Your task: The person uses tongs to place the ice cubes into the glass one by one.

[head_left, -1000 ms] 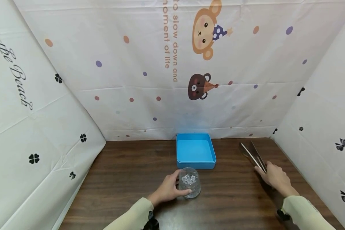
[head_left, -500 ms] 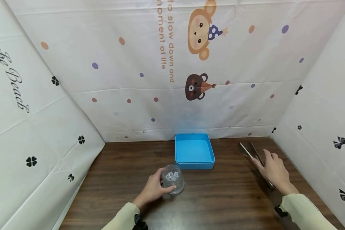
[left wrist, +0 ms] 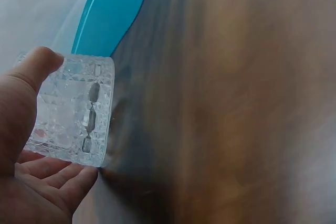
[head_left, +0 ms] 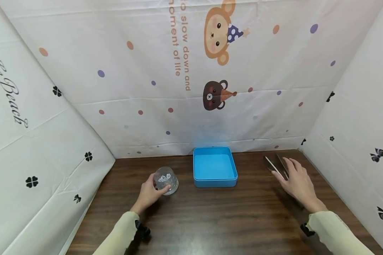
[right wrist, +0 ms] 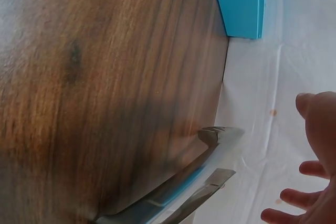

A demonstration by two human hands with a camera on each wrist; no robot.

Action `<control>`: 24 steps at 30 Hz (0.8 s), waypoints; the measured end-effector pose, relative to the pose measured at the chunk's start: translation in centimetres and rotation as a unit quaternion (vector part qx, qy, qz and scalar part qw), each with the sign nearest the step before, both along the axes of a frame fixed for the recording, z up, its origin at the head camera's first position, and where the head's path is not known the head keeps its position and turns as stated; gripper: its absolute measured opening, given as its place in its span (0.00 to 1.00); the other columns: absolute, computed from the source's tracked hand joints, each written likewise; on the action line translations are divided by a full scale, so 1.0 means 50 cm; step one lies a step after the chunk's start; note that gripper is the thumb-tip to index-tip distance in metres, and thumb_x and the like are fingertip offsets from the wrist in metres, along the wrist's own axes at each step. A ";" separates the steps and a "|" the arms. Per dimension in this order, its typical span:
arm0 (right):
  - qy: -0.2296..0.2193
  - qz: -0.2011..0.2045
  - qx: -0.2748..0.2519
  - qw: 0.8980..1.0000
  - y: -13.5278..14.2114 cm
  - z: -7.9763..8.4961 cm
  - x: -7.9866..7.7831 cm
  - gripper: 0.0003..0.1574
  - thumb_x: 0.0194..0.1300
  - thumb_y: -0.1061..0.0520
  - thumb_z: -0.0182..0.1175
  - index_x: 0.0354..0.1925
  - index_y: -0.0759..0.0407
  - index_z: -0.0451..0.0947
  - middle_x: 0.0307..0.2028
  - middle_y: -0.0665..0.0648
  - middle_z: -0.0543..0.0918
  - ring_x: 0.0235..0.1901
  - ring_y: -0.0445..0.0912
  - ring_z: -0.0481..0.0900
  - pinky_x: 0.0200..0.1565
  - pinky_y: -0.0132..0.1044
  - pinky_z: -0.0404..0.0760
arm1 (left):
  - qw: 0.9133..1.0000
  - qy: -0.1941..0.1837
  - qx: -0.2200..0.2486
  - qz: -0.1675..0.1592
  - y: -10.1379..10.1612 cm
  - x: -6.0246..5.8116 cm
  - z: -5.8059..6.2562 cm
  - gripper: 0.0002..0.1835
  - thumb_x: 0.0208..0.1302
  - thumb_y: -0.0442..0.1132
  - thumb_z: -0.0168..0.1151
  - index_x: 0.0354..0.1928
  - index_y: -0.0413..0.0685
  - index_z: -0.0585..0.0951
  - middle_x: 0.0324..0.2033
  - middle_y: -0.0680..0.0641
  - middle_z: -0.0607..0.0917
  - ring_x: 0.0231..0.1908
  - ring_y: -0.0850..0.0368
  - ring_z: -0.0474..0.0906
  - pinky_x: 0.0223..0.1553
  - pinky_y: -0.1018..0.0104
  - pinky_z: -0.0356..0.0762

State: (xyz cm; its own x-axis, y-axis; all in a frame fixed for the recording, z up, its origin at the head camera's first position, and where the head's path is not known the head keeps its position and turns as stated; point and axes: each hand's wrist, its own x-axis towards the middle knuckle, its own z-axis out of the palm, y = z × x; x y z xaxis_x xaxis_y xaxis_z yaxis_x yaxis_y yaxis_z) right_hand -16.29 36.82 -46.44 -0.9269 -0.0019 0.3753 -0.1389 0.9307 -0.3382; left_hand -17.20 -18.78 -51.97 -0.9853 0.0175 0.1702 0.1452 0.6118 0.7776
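Note:
My left hand (head_left: 148,193) grips a clear, textured drinking glass (head_left: 166,180), thumb on one side and fingers on the other. Small clear pieces like ice cubes (left wrist: 92,116) show through its wall in the left wrist view. The glass is at the left part of the table, left of a blue open box (head_left: 215,183). On the far right, my right hand (head_left: 298,186) is over metal tongs (head_left: 272,164), fingers spread and apart from them. In the right wrist view the tongs (right wrist: 207,184) lie with their arms spread, ends toward the back wall.
The brown wooden table (head_left: 217,216) is enclosed by white printed cloth at the back (head_left: 140,127), left (head_left: 51,148) and right (head_left: 354,124). The blue box stands against the back cloth, between my two hands.
My left hand has carried the glass left and back, away from in front of the blue box. My right hand has let go of the tongs and moved slightly forward above them.

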 end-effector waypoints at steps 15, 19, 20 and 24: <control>0.000 0.080 0.027 0.996 -0.013 -0.010 -0.023 0.55 0.68 0.34 0.65 0.80 0.56 0.54 0.79 0.69 0.49 0.76 0.73 0.45 0.71 0.74 0.44 | 0.997 -0.049 -0.042 0.030 -0.059 -0.116 0.010 0.47 0.65 0.56 0.71 0.74 0.33 0.62 0.61 0.28 0.77 0.56 0.33 0.79 0.55 0.40 0.77; -0.015 0.092 0.058 0.994 -0.014 -0.011 -0.025 0.58 0.67 0.31 0.63 0.82 0.48 0.50 0.80 0.67 0.48 0.77 0.72 0.43 0.71 0.74 0.42 | 0.996 -0.065 -0.048 0.025 -0.068 -0.129 0.014 0.48 0.66 0.56 0.69 0.75 0.33 0.59 0.65 0.26 0.73 0.63 0.30 0.73 0.62 0.38 0.72; -0.019 0.096 0.063 0.993 -0.014 -0.012 -0.025 0.58 0.67 0.31 0.63 0.83 0.46 0.49 0.80 0.67 0.47 0.77 0.71 0.42 0.72 0.73 0.41 | 0.996 -0.071 -0.048 0.023 -0.070 -0.131 0.014 0.49 0.67 0.56 0.69 0.76 0.33 0.58 0.67 0.26 0.72 0.64 0.29 0.71 0.63 0.37 0.71; -0.025 0.107 0.081 0.991 -0.011 -0.015 -0.028 0.60 0.66 0.29 0.64 0.83 0.43 0.46 0.81 0.64 0.45 0.77 0.71 0.42 0.72 0.73 0.40 | 0.994 -0.091 -0.052 0.013 -0.072 -0.140 0.014 0.50 0.68 0.58 0.67 0.78 0.36 0.55 0.70 0.27 0.68 0.68 0.29 0.67 0.67 0.36 0.68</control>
